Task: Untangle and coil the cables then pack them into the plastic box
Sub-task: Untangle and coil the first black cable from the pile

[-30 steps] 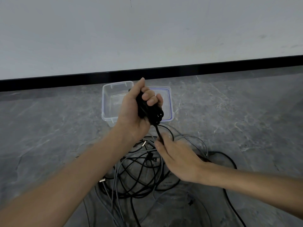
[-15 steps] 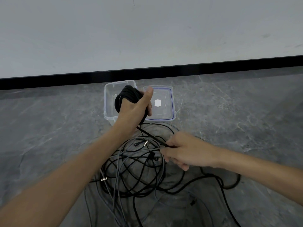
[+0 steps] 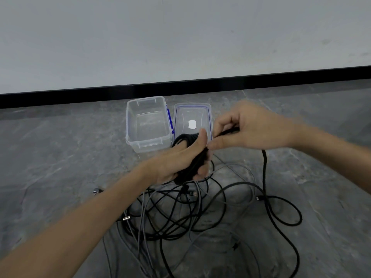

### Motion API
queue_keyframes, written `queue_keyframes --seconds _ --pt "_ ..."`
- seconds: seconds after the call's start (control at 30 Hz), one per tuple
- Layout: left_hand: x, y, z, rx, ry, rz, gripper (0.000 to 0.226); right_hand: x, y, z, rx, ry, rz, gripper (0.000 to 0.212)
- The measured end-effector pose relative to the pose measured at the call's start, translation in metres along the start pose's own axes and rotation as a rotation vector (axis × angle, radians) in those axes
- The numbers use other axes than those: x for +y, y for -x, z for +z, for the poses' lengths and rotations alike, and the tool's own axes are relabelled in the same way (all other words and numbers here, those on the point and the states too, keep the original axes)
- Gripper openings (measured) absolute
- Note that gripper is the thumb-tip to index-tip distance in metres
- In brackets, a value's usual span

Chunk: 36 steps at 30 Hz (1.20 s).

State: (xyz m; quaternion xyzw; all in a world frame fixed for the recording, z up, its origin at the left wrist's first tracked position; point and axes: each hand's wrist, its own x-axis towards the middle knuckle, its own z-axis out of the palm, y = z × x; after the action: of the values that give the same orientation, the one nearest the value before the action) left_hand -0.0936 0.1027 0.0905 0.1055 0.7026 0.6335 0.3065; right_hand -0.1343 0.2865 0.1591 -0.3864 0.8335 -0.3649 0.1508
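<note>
Plainly, your left hand [image 3: 176, 163] is clamped around a coil [image 3: 185, 138] of black cable, thumb up and fingers curled across the loops. It is held in the air just in front of the plastic box [image 3: 128, 129]. Your right hand [image 3: 255, 129] sits close beside it and pinches the free run of the same black cable [image 3: 265, 177]. From there the run drops to the floor [image 3: 60, 157] and curves away past the tangle [image 3: 176, 215].

Judging by how it hangs, the cable is light and limp, with a braided-looking sheath that should give your fingers good friction. The loops will probably want to spring open, so keep your grip across the whole bundle, not on one strand. Feed slack with a loose pinch and let the cord slide. A hard pull could drag the run into the grey and black leads lying near it. Take the plug ends by their stiff housings, not by the cord next to them.

The box stands open and looks empty. Its lid [image 3: 184, 115] lies flat just to its right, and both are light and could skid if a coil is pushed in firmly.

As for writing, a small white patch [image 3: 192, 124] sits in the middle of the lid, but nothing on it can be read. No brand shows on the box or the cables.
</note>
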Motion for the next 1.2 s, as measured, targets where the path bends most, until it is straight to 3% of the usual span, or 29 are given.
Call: queue_keyframes --seconds 0.17,0.4,0.5,0.57,0.7,0.87,1.03,1.2 --pt "0.016 0.002 0.014 -0.236 0.155 -0.01 0.032 0.013 -0.013 -0.025 -0.145 -0.167 0.026 0.03" --pt "0.039 0.007 0.003 -0.622 0.772 0.067 0.038 0.041 -0.015 -0.02 -0.041 -0.577 0.107 0.033" --pt "0.052 0.005 0.002 -0.635 0.967 0.128 0.04 0.048 -0.018 0.008 0.025 -0.588 0.159 0.055" --pt "0.053 0.003 0.003 -0.607 1.038 0.15 0.04 0.048 -0.02 0.023 0.082 -0.569 0.155 0.055" --pt "0.051 0.0 0.002 -0.466 1.133 0.209 0.038 0.038 -0.014 0.045 0.169 -0.545 0.168 0.047" --pt "0.052 -0.001 0.002 -0.107 1.09 0.298 0.049 0.044 -0.004 0.082 0.063 -0.479 0.244 0.046" --pt "0.057 -0.009 -0.012 0.471 0.877 0.424 0.043 0.046 0.028 0.119 -0.146 -0.195 0.257 0.038" --pt "0.02 -0.011 -0.024 0.634 0.549 0.303 0.041 0.032 0.029 0.1 0.004 -0.005 0.16 0.036"
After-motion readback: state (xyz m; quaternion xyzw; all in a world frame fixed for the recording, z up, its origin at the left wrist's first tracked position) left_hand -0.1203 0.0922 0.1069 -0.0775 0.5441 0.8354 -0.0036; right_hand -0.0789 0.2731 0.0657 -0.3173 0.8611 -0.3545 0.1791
